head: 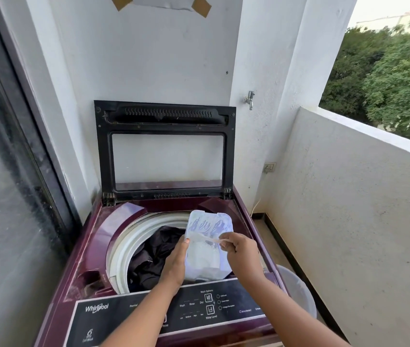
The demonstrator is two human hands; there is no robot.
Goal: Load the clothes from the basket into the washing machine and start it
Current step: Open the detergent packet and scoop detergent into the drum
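Dark clothes (153, 256) lie in the washing machine (88, 249) drum. At their 3 o'clock the left hand (173, 264) wraps its fingers round an open detergent tub (207, 254); the right hand (241, 251) pinches 1 scoop (206, 238) in it. This looks like dosing. Next, likely: tip powder in, shut lid.
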